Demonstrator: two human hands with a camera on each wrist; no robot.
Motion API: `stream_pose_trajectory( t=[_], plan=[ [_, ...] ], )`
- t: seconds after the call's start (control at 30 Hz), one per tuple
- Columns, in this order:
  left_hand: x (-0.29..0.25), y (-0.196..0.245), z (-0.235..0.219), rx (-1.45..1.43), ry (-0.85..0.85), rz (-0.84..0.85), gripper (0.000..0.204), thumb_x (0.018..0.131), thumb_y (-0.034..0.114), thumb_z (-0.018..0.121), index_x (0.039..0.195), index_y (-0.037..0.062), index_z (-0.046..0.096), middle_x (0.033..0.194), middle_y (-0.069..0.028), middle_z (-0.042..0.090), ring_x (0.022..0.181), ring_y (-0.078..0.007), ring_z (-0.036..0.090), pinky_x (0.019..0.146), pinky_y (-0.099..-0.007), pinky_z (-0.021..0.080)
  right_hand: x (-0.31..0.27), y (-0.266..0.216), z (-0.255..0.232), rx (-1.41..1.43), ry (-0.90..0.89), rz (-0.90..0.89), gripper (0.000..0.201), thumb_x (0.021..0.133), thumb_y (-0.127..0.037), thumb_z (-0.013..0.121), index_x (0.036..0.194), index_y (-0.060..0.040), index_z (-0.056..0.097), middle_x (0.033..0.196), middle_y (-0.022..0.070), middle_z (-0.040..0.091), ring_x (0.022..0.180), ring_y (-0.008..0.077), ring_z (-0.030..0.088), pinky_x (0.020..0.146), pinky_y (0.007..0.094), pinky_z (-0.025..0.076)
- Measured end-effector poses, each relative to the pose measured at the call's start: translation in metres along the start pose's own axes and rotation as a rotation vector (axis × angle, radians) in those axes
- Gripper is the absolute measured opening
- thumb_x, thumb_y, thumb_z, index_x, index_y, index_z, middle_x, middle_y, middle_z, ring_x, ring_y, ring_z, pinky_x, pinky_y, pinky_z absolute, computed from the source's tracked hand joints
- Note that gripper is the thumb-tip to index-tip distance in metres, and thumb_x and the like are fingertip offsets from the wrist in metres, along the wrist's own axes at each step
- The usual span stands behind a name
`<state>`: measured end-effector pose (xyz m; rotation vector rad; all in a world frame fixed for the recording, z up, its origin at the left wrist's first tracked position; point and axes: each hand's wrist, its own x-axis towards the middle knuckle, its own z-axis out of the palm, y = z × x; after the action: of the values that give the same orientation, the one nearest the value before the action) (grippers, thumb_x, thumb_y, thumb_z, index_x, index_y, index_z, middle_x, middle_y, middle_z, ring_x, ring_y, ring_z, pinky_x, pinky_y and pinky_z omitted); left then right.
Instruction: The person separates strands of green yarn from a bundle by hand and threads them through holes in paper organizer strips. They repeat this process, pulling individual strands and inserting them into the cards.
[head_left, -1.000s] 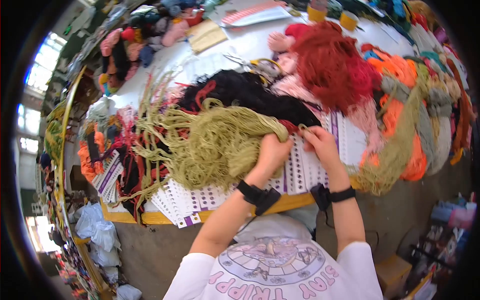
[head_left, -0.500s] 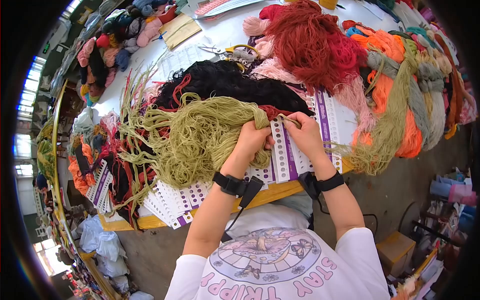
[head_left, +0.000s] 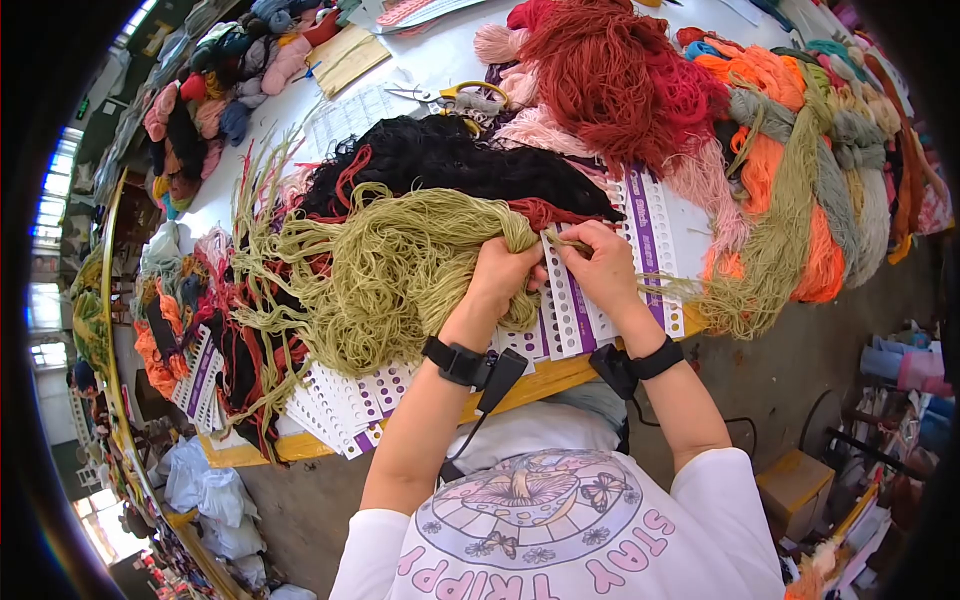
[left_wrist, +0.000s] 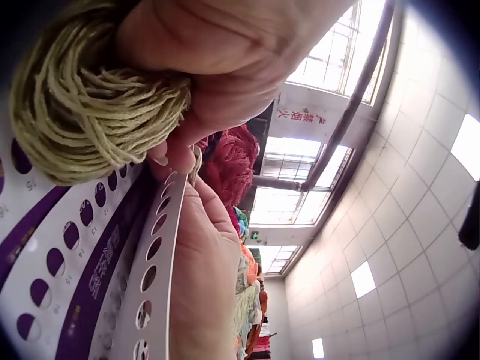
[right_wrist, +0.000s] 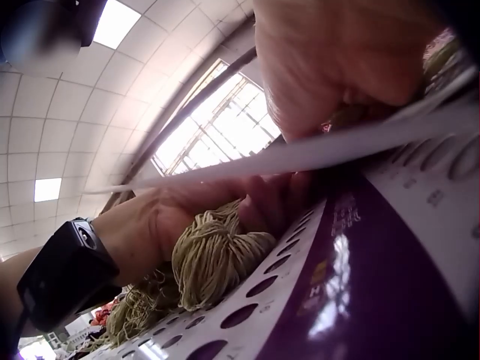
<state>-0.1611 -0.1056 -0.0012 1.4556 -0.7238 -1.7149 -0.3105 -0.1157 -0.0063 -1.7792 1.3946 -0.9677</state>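
Note:
The left hand (head_left: 503, 272) grips the end of a large olive-green yarn bundle (head_left: 400, 265); in the left wrist view its looped strands (left_wrist: 97, 105) bulge beside the palm. Close by on the right, the right hand (head_left: 603, 262) pinches green strands at the top of a white card with punched holes (head_left: 567, 300). In the left wrist view that card (left_wrist: 154, 262) stands on edge between the hands. Its near edge crosses the right wrist view, where the left hand (right_wrist: 262, 199) shows behind it. The right fingertips are partly hidden.
Black yarn (head_left: 450, 160) lies behind the green bundle, with scissors (head_left: 465, 97) beyond. Dark red yarn (head_left: 600, 80) is heaped at the back. Orange yarn (head_left: 765, 170) and a green hank (head_left: 790, 230) hang at the right. More punched cards (head_left: 340, 405) line the yellow table edge (head_left: 520, 388).
Both hands have shifted left and slightly up in the head view, as has the table scene. A punched card now stands between them, and the right fingers have curled down at its top.

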Motion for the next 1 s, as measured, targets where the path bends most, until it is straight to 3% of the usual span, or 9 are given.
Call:
stream_pose_trajectory(
  t=[0.03, 0.53, 0.63, 0.73, 0.93, 1.0],
  plan=[
    [0.001, -0.001, 0.000, 0.003, 0.001, 0.000, 0.008, 0.084, 0.009, 0.053, 0.081, 0.0016, 0.057, 0.061, -0.0023, 0.054, 0.049, -0.0091, 0.049, 0.042, -0.0215, 0.040, 0.000, -0.002, -0.001, -0.006, -0.022, -0.003, 0.013, 0.073, -0.006, 0.062, 0.084, 0.0003, 0.062, 0.075, 0.0052, 0.057, 0.063, 0.0123, 0.054, 0.058, 0.0239, 0.043],
    [0.004, -0.001, 0.007, 0.072, 0.089, 0.036, 0.011, 0.082, 0.012, 0.056, 0.075, 0.0024, 0.057, 0.057, -0.0030, 0.054, 0.044, -0.0098, 0.049, 0.037, -0.0220, 0.038, 0.001, 0.006, 0.000, 0.024, -0.051, -0.065, 0.014, 0.073, -0.005, 0.063, 0.085, 0.0011, 0.062, 0.076, 0.0055, 0.057, 0.068, 0.0130, 0.055, 0.062, 0.0241, 0.043],
    [0.006, -0.001, 0.006, 0.092, 0.087, 0.030, 0.011, 0.082, 0.011, 0.056, 0.075, 0.0023, 0.057, 0.056, -0.0032, 0.054, 0.044, -0.0099, 0.049, 0.037, -0.0221, 0.038, 0.001, 0.005, -0.001, 0.055, -0.044, -0.032, 0.015, 0.069, -0.009, 0.064, 0.082, -0.0018, 0.064, 0.077, 0.0079, 0.059, 0.070, 0.0219, 0.058, 0.062, 0.0293, 0.044],
    [0.006, -0.002, 0.006, 0.112, 0.092, 0.038, 0.011, 0.081, 0.010, 0.055, 0.074, 0.0022, 0.057, 0.056, -0.0034, 0.054, 0.043, -0.0099, 0.049, 0.037, -0.0220, 0.037, 0.000, 0.006, 0.000, 0.077, -0.051, -0.005, 0.014, 0.071, -0.009, 0.065, 0.083, -0.0015, 0.063, 0.077, 0.0071, 0.060, 0.068, 0.0191, 0.058, 0.061, 0.0279, 0.044],
    [0.008, -0.007, 0.005, 0.041, 0.090, 0.052, 0.012, 0.079, 0.009, 0.057, 0.071, 0.0006, 0.057, 0.055, -0.0049, 0.055, 0.040, -0.0107, 0.049, 0.036, -0.0222, 0.037, 0.001, 0.005, -0.002, 0.289, 0.068, 0.212, 0.013, 0.077, -0.010, 0.063, 0.085, 0.0002, 0.062, 0.075, 0.0062, 0.059, 0.067, 0.0121, 0.055, 0.060, 0.0243, 0.043],
    [0.005, -0.003, 0.008, 0.010, 0.098, 0.062, 0.012, 0.079, 0.010, 0.057, 0.071, 0.0004, 0.057, 0.057, -0.0049, 0.056, 0.041, -0.0111, 0.050, 0.036, -0.0226, 0.038, 0.001, 0.015, 0.000, 0.222, 0.085, 0.141, 0.011, 0.076, -0.007, 0.062, 0.084, 0.0006, 0.062, 0.075, 0.0069, 0.059, 0.068, 0.0128, 0.055, 0.061, 0.0243, 0.043]
  ],
)
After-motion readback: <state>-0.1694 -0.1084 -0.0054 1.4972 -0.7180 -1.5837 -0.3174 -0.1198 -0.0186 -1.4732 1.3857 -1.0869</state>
